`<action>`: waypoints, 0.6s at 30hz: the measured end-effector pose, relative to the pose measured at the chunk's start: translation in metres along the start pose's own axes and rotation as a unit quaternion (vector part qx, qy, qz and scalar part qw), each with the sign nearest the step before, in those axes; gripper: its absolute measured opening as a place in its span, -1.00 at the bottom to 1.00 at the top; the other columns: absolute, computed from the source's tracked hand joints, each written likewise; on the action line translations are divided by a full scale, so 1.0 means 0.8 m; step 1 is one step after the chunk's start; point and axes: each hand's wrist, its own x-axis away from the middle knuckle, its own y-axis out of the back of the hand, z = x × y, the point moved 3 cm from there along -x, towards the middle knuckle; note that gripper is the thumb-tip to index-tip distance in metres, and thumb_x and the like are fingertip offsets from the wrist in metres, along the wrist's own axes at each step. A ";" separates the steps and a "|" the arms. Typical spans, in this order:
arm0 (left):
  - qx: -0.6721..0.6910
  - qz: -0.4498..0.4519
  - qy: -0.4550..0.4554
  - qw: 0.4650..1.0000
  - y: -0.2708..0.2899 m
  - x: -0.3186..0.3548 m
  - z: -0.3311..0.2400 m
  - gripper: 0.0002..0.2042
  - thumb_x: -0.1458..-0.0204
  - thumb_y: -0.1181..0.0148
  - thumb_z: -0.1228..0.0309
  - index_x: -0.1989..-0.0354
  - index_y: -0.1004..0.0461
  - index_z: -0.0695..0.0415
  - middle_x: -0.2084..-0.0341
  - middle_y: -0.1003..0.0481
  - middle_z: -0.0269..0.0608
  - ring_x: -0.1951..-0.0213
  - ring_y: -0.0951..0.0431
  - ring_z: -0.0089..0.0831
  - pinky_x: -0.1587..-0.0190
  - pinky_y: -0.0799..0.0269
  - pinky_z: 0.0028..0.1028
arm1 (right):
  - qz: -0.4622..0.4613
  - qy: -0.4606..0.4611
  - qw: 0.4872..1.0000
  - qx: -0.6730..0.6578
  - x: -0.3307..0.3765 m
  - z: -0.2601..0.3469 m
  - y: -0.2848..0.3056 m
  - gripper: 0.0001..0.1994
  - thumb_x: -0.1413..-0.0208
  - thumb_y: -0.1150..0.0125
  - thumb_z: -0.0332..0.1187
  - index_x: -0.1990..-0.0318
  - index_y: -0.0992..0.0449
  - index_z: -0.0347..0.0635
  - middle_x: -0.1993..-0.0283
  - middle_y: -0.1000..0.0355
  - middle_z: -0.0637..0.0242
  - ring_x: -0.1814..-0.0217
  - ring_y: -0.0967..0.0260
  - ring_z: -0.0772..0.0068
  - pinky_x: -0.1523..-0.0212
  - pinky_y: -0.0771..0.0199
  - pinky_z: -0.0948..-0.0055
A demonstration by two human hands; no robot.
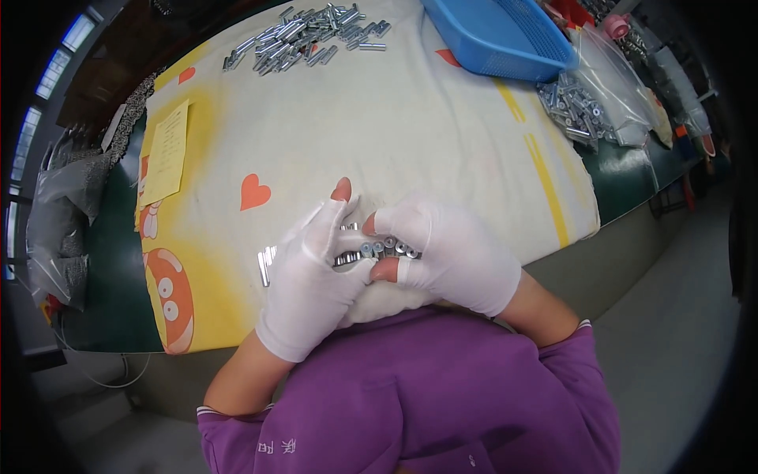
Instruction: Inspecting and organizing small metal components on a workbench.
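Several short, shiny metal tubes (390, 246) lie side by side between my two hands, some with their round ends facing me. My right hand (458, 253), in a white glove with bare fingertips, closes its thumb and fingers around the right part of this row. Over the left part rests my left hand (308, 268), gloved the same way. Its thumb and fingers bracket the tubes, while one bare fingertip points away from me. A few more tubes (267, 265) show just left of my left hand on the cloth. My palms hide part of the row.
A loose pile of similar tubes (304, 35) lies at the far side of the cloth-covered table (395, 142). At the far right are a blue plastic basket (505, 55) and a clear bag of metal parts (580, 107). Yellow paper (166, 154) and plastic bags (59, 237) are at left.
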 end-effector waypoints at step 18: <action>-0.004 0.000 0.014 1.000 0.001 0.000 -0.008 -0.30 0.29 -0.45 0.52 -0.12 -0.29 0.44 0.34 -0.54 -0.02 0.20 -0.56 -0.05 0.17 -0.49 -0.28 | 0.023 0.082 0.996 0.014 -0.009 0.003 -0.007 -0.69 -0.03 -0.32 -0.18 0.17 -0.44 -0.12 0.30 -0.41 0.16 0.29 -0.42 0.03 0.29 -0.42 0.18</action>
